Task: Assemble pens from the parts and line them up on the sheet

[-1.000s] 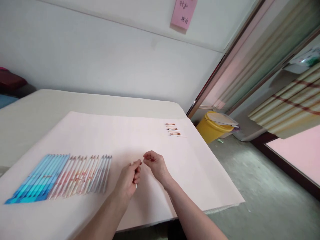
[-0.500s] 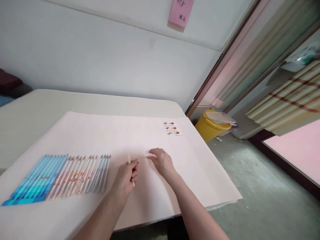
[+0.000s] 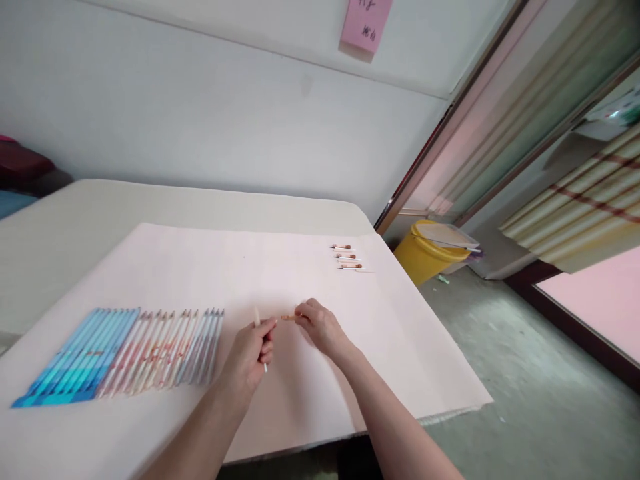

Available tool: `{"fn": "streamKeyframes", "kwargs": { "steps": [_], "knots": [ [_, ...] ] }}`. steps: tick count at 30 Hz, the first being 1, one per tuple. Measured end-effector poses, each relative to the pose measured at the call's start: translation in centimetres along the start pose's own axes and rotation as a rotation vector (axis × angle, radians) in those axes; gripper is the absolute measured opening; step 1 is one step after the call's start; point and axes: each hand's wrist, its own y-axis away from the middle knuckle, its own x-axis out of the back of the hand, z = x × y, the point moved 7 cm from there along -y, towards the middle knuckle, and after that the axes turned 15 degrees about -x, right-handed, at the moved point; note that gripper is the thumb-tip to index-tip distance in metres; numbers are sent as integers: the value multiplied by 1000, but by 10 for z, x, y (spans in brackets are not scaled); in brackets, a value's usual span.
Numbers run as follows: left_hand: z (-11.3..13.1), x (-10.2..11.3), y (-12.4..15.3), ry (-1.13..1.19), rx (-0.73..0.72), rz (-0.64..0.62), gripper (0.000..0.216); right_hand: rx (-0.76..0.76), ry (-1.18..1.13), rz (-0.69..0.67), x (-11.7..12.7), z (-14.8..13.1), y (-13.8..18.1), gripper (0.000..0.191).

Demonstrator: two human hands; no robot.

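Observation:
My left hand [image 3: 254,352] is closed around a slim white pen tube [image 3: 257,315], which sticks out above and below the fist. Just to its right, my right hand [image 3: 323,328] pinches a small orange-brown pen part [image 3: 288,318] that points toward the left fingertips, with a narrow gap between. Left of my hands lies a row of pens: light-blue ones [image 3: 85,350] at the far end, then white ones with reddish marks [image 3: 155,353], then grey-blue ones [image 3: 207,347].
Small groups of pen parts [image 3: 349,257] lie at the back right of the pale sheet [image 3: 280,267] covering the table. A yellow bin [image 3: 425,257] stands on the floor beyond the right edge. A pale wall [image 3: 225,120] rises behind the table.
My right thumb and fingers, earlier parted with nothing clear between them, now pinch the orange-brown part beside the left hand. My left hand keeps hold of the white tube. The view has shifted slightly.

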Motion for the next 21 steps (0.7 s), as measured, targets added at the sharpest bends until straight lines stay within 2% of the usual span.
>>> {"fn": "streamKeyframes", "kwargs": {
  "steps": [3, 10, 18, 21],
  "knots": [
    [2, -2, 1, -13, -14, -9, 20, 22, -86, -5, 8, -9, 6, 11],
    [4, -1, 2, -49, -39, -9, 22, -5, -45, -6, 13, -18, 14, 10],
    [-3, 0, -2, 45, -15, -72, 29, -37, -167, -44, 18, -24, 18, 12],
    [7, 2, -4, 94, -19, -29, 31, -46, -227, -41, 21, -25, 18, 10]
  ]
}}
